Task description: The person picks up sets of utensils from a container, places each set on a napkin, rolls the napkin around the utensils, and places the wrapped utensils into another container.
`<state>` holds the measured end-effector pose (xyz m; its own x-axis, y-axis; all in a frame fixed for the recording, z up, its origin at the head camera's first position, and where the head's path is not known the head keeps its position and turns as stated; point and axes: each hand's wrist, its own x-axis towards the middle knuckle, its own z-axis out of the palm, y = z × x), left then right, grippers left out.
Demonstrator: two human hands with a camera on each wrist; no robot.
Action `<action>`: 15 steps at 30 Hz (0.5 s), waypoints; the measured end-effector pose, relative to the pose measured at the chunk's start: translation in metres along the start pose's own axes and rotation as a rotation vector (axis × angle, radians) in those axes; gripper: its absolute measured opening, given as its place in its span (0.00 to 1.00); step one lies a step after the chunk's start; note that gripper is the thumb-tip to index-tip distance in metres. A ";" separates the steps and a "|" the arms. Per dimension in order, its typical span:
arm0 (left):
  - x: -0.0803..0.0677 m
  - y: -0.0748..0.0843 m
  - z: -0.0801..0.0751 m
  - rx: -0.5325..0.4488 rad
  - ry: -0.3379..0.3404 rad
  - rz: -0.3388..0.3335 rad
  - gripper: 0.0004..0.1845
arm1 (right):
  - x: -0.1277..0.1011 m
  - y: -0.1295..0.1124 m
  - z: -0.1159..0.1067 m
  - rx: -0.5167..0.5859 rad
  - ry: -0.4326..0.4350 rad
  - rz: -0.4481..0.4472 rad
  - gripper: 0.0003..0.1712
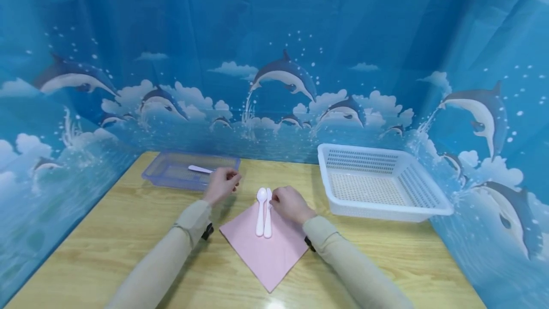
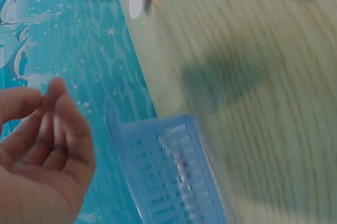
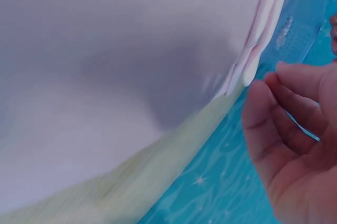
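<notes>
A pink napkin (image 1: 267, 249) lies like a diamond on the wooden table (image 1: 128, 232). On it, side by side, lie a white plastic spoon (image 1: 260, 211) and a second white utensil (image 1: 268, 216). My right hand (image 1: 288, 202) hovers just right of their upper ends with relaxed fingers (image 3: 274, 113) that hold nothing. My left hand (image 1: 220, 184) is at the near right corner of a blue tray (image 1: 188, 170), in which another white utensil (image 1: 199, 169) lies. In the left wrist view the left hand (image 2: 42, 150) is loosely curled and empty above the blue tray (image 2: 168, 176).
A white perforated basket (image 1: 379, 182) stands at the back right of the table and holds nothing I can see. A blue dolphin-print curtain (image 1: 283, 75) closes in the table on the back and both sides. Bare tabletop stretches along the front edge.
</notes>
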<state>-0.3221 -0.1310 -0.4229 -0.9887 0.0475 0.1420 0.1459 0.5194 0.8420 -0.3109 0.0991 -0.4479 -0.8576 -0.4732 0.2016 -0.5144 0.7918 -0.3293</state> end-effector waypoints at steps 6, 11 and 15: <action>0.004 -0.002 -0.011 0.161 0.151 0.068 0.12 | 0.014 -0.024 0.003 0.029 0.052 -0.042 0.05; 0.005 -0.008 -0.019 0.211 0.213 0.098 0.11 | 0.022 -0.039 0.006 0.008 0.062 -0.080 0.05; 0.007 -0.014 -0.026 0.226 0.232 0.105 0.11 | 0.028 -0.047 0.011 -0.018 0.072 -0.106 0.06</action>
<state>-0.3300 -0.1603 -0.4197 -0.9311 -0.0711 0.3577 0.2092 0.6993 0.6835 -0.3109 0.0445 -0.4369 -0.7955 -0.5264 0.3002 -0.6015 0.7457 -0.2865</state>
